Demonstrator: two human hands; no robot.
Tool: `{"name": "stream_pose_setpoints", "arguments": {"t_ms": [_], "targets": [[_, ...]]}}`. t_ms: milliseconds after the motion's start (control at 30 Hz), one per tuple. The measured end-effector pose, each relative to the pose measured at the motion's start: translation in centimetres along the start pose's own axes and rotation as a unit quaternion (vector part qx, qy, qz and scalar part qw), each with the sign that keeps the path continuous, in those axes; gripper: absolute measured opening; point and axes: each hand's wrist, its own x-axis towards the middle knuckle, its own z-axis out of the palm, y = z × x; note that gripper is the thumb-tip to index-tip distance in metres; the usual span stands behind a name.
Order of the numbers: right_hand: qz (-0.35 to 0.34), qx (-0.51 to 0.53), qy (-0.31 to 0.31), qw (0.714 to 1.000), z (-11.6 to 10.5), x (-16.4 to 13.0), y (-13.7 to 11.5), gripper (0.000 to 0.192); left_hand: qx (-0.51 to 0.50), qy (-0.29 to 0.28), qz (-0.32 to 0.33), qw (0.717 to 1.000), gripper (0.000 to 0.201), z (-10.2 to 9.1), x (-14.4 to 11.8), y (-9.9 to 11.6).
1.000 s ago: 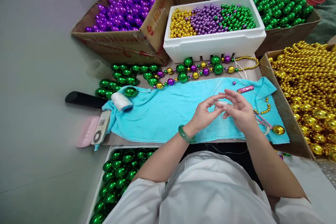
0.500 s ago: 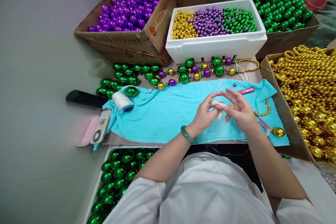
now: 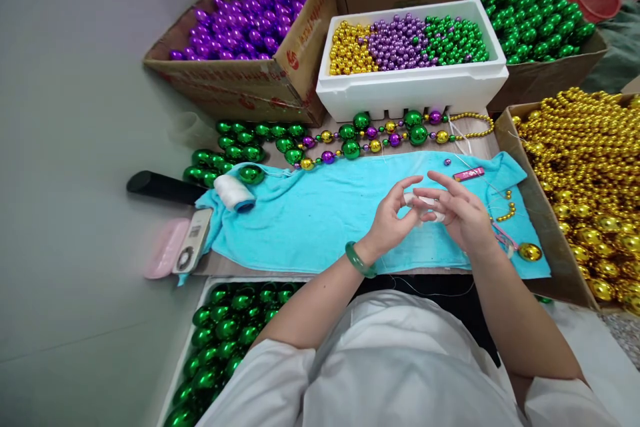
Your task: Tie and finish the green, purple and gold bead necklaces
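Note:
My left hand [image 3: 393, 217], with a green bangle at its wrist, is curled with thumb and forefinger around a thin white strip [image 3: 425, 201]. My right hand [image 3: 465, 210] meets it from the other side, fingers bent around the same strip. Whether the strip is tape or tissue is unclear, and fingers cover part of it. Both hands are above a turquoise towel [image 3: 310, 213]. Beyond the right hand lie a small purple bead [image 3: 447, 162] and a pink lighter-like object [image 3: 469, 174]. Pink-handled scissors [image 3: 505, 237] sit partly hidden beside that hand, near a large gold bead [image 3: 530, 252].
A white thread spool [image 3: 233, 192] rests on the towel's left end. Behind the towel lies a strung bead necklace [image 3: 351, 149]. A white foam box [image 3: 410, 85] of small beads stands farther back, between cartons of purple [image 3: 245, 27] and green beads [image 3: 535, 17]. Gold beads [image 3: 575, 147] fill a right-hand carton.
My fingers have shifted around the white strip, and the right hand's fingers have come lower across it. The pink lighter-like object is now more fully uncovered. Other things stay put.

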Motion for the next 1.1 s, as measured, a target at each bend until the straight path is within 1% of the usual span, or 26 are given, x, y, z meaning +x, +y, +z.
{"name": "stream_pose_setpoints", "arguments": {"t_ms": [67, 100, 167, 233, 300, 400, 533, 600, 767, 900, 1033, 1100], "targets": [[-0.007, -0.009, 0.011, 1.000, 0.2, -0.1, 0.1, 0.053, -0.073, -0.015, -0.010, 0.997, 0.054, 0.1, 0.0, 0.3], [-0.012, -0.017, 0.019, 1.000, 0.3, -0.1, 0.1, 0.055, -0.097, -0.012, -0.015, 0.995, 0.054, 0.3, 0.0, 0.4], [-0.024, -0.030, 0.031, 0.999, 0.6, -0.2, 0.4, 0.057, -0.115, 0.017, -0.035, 0.993, 0.057, 0.6, 0.1, 0.6], [-0.039, -0.040, 0.041, 0.998, 0.9, -0.2, 0.7, 0.058, -0.115, 0.045, -0.064, 0.990, 0.063, 1.0, 0.2, 0.6], [-0.052, -0.046, 0.045, 0.997, 1.0, -0.2, 0.9, 0.060, -0.121, 0.051, -0.082, 0.988, 0.068, 1.3, 0.3, 0.6], [-0.050, -0.048, 0.033, 0.997, 0.5, -0.2, 0.8, 0.061, -0.136, 0.021, -0.097, 0.986, 0.067, 1.1, 0.4, 0.5], [-0.033, -0.045, -0.031, 0.998, -0.7, -0.5, 0.3, 0.064, -0.155, -0.052, -0.134, 0.977, 0.068, 0.2, 0.5, 0.6], [-0.049, -0.060, -0.055, 0.995, -1.1, -0.8, 0.0, 0.066, -0.140, -0.075, -0.144, 0.977, 0.068, -0.2, 0.4, 0.6], [-0.090, -0.123, -0.069, 0.986, -1.6, -1.2, -0.2, 0.071, -0.084, -0.122, -0.156, 0.977, 0.060, -0.5, 0.1, 0.3], [-0.091, -0.142, -0.080, 0.982, -2.0, -1.1, -0.2, 0.071, -0.079, -0.118, -0.158, 0.977, 0.060, -0.6, -0.3, 0.2], [-0.060, -0.096, -0.093, 0.989, -2.9, -0.9, -0.2, 0.068, -0.076, -0.108, -0.159, 0.978, 0.068, -0.5, -0.6, 0.9], [-0.036, -0.071, -0.111, 0.991, -3.4, -0.8, -0.4, 0.067, -0.082, -0.097, -0.157, 0.979, 0.077, -0.4, -0.8, 1.3]]}}
